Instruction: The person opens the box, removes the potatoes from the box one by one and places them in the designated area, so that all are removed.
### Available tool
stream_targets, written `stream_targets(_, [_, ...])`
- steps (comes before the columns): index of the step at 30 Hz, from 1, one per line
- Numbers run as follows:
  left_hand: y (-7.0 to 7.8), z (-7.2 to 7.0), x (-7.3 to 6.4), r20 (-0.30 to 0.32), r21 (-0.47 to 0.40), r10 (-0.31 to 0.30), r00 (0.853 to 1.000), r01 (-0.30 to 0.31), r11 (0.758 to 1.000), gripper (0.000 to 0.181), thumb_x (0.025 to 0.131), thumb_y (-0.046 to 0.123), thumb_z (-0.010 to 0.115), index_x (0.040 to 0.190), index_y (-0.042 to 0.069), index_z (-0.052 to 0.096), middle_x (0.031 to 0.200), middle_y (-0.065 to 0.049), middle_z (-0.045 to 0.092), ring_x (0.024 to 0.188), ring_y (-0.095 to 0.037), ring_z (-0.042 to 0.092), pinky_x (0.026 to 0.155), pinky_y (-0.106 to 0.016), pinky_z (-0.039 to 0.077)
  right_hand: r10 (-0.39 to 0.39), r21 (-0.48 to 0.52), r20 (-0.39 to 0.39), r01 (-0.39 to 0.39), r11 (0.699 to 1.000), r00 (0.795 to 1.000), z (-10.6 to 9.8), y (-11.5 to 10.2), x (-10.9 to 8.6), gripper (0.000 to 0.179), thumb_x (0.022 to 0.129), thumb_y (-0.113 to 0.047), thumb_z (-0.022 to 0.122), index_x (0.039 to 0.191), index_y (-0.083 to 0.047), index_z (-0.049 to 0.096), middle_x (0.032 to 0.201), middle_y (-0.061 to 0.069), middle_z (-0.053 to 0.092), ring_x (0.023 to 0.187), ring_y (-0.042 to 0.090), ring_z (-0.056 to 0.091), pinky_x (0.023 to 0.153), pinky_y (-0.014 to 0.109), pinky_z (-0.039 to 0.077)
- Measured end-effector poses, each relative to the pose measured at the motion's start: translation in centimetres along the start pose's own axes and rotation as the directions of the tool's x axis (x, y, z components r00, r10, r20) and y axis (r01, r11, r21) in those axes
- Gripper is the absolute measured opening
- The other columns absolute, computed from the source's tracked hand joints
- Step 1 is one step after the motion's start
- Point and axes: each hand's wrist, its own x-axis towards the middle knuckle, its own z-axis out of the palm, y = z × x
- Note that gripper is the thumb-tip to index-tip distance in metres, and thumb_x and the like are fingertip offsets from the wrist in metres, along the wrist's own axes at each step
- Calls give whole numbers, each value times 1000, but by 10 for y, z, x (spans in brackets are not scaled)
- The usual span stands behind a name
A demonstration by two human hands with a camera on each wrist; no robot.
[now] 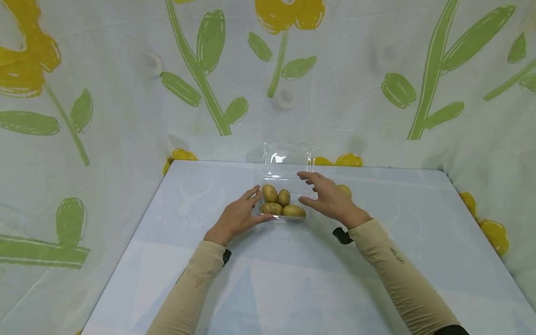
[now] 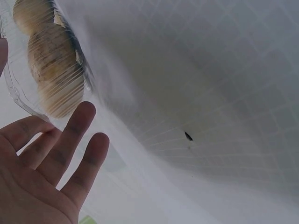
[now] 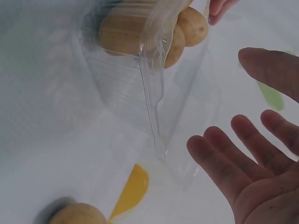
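Note:
A clear plastic clamshell box (image 1: 289,160) stands on the table with its lid raised at the back. Several potatoes (image 1: 294,211) lie inside, towards its front and left. My left hand (image 1: 237,216) is at the box's left front corner, fingers along the side and thumb along the front rim. In the left wrist view, fingertips (image 2: 35,122) touch the clear rim while the other fingers spread loosely. My right hand (image 1: 331,197) hovers beside the box's right side, its fingers apart and holding nothing. Beyond that hand sits another potato (image 1: 345,190), partly hidden by it.
The pale patterned table (image 1: 293,279) ends just behind the box. A white curtain (image 1: 347,93) with yellow flowers and green leaves hangs along the back and both sides.

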Motion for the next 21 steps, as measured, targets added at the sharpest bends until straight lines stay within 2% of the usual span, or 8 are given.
stream_targets(21, [1, -3, 1, 5, 19, -1, 1000, 1, 1000, 97, 88, 69, 64, 156, 5, 37, 166, -3, 27, 140, -30, 46, 108, -47, 45, 18, 75, 135, -28, 997, 991, 22, 2, 9, 61, 91, -17, 78, 145, -7, 52, 143, 16, 53, 126, 40, 57, 97, 48, 53])
